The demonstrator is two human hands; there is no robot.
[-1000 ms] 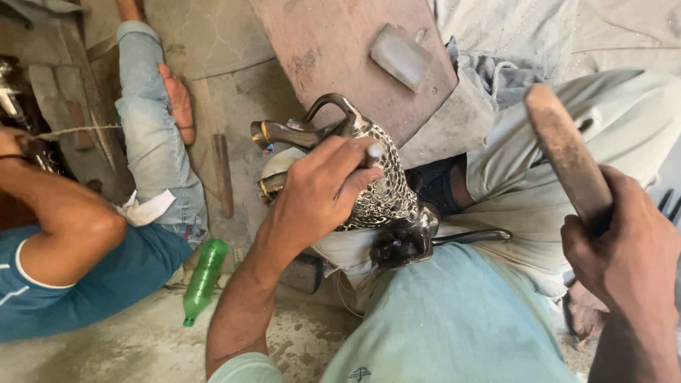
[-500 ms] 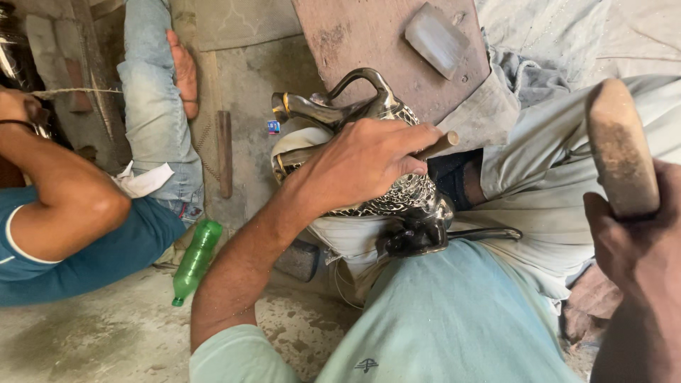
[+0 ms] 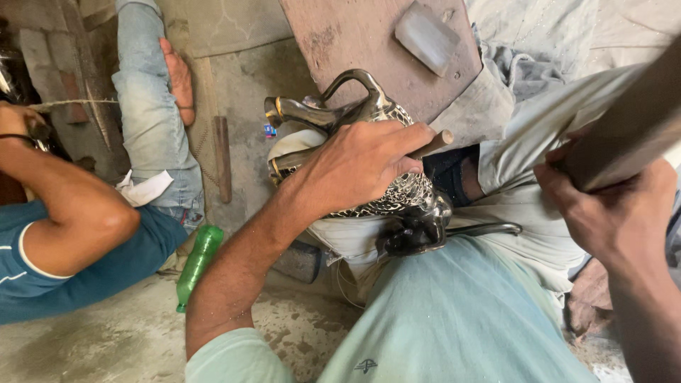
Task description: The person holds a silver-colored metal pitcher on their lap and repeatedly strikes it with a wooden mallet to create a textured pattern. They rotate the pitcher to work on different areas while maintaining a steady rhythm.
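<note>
Ornate metal teapot [image 3: 386, 191], propped on the lap with spout up-left: left hand [image 3: 355, 167] lies on it, fingers pinching a short punch [image 3: 434, 142] angled up-right; right hand [image 3: 613, 213], well apart rightward, fist wrapped round a wooden mallet [image 3: 628, 131].

Metal vessel [image 3: 369, 152] is glossy and dark with a finely patterned, textured body, the mallet [image 3: 624, 131] is matt worn wood, the slab [image 3: 369, 42] above is rough, stained board, the bottle [image 3: 198, 264] is green translucent plastic, trousers [image 3: 461, 319] are soft matt cloth, and the floor [image 3: 99, 340] is rough concrete.
</note>
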